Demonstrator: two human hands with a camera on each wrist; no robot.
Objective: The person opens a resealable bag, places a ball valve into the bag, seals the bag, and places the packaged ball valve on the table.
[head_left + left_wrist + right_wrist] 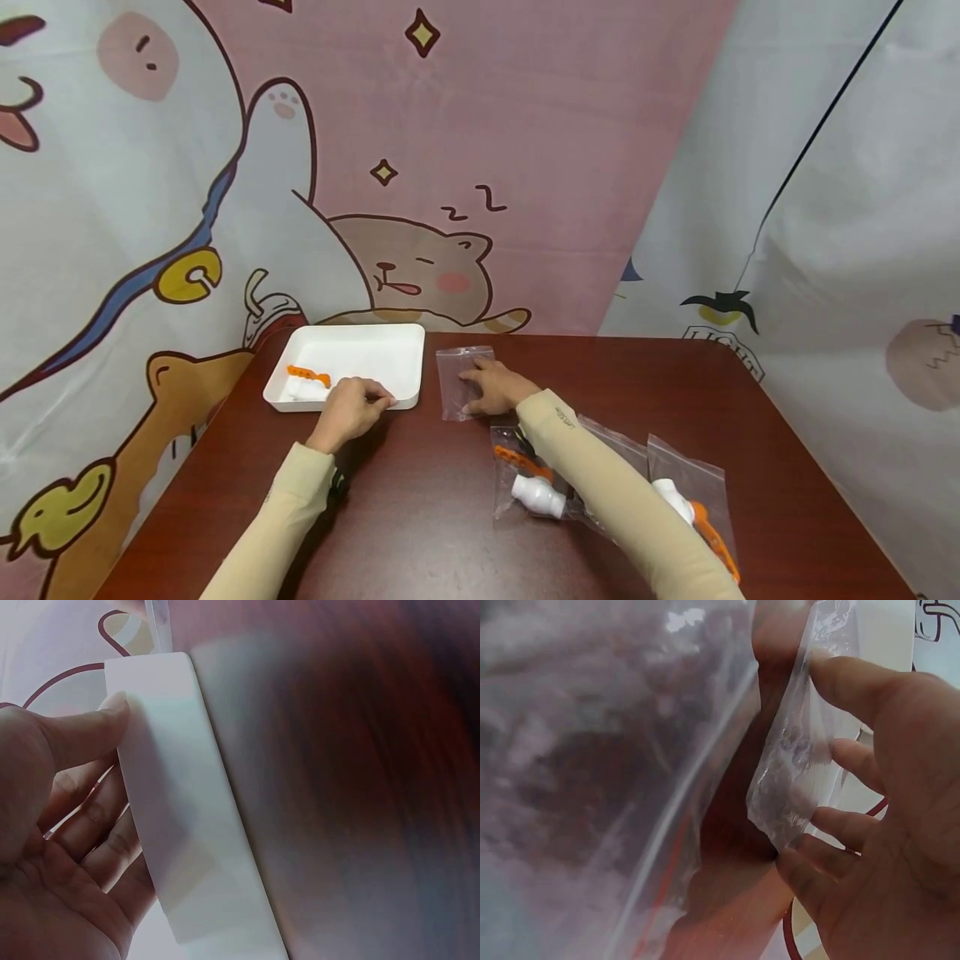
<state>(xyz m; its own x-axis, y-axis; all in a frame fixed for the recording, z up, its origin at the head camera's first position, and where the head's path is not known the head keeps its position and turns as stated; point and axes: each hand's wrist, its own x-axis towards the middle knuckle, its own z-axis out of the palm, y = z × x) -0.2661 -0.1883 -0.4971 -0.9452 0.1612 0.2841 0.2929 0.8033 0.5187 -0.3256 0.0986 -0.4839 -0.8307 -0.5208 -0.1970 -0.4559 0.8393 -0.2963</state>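
A white tray point(390, 350) stands at the back left of the table, with an orange strip point(308, 375) and a white piece point(306, 389) inside. My left hand point(351, 412) holds the tray's front wall point(176, 787); the thumb lies on the rim and the fingers are behind it. To the tray's right lies a clear zip bag point(453, 385), flat on the table. My right hand point(497, 388) rests on this bag with spread fingers. In the right wrist view the fingertips point(821, 817) touch the bag's edge point(787, 776).
Nearer me, a filled clear bag point(504, 500) holds an orange strip and a white bottle-shaped part point(538, 496). Another bag point(697, 467) to the right holds a white part and an orange strip. My right forearm crosses over these bags. A printed cloth hangs behind the table point(420, 533).
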